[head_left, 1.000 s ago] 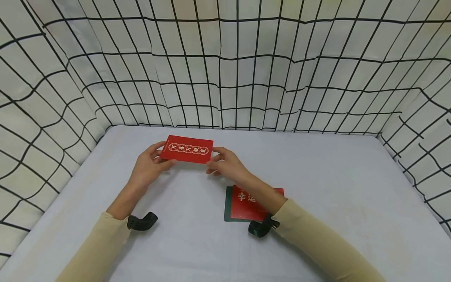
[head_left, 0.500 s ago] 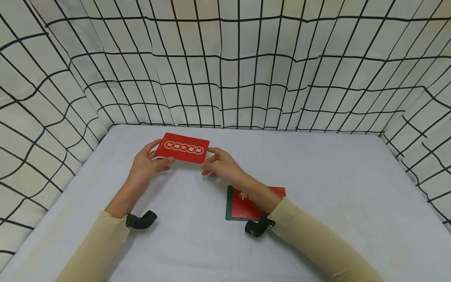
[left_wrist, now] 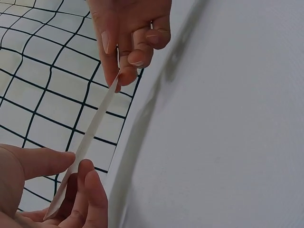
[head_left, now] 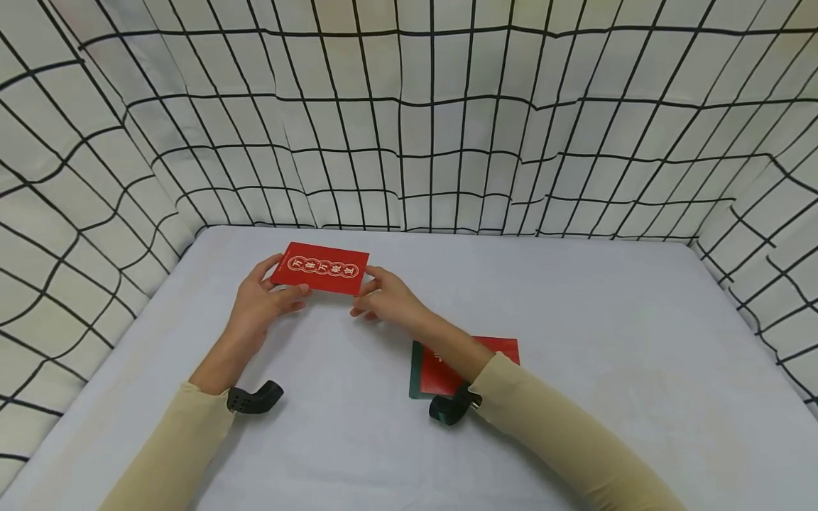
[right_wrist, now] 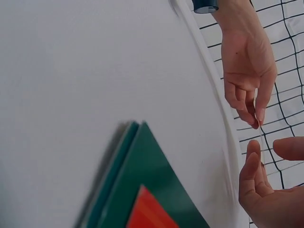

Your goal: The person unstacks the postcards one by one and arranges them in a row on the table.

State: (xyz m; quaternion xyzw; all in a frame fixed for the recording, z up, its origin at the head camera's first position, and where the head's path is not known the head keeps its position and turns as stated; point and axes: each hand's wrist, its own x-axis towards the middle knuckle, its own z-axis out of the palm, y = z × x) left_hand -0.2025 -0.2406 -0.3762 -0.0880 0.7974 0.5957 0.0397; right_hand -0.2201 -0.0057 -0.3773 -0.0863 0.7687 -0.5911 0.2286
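A red envelope [head_left: 319,268] with a row of pale printed characters is held above the far left of the table. My left hand [head_left: 255,304] pinches its left end, thumb on the near face and fingers behind. At the right edge, the fingers of my right hand [head_left: 395,301] hold the envelope's corner area. From the left wrist view the envelope [left_wrist: 92,128] shows as a thin pale strip, almost edge-on. Under my right forearm lies a red card or envelope [head_left: 437,377] on a dark green one [head_left: 415,370], partly hidden by the arm.
A white cloth [head_left: 345,440] covers the table. Black grid netting [head_left: 431,128] over white sheets rises at the back and both sides. Each wrist wears a black camera mount [head_left: 255,399]. In the right wrist view the green corner [right_wrist: 142,161] looks layered.
Both hands and the red envelope have shifted slightly left. The right forearm has moved left and now covers more of the pile's printing.
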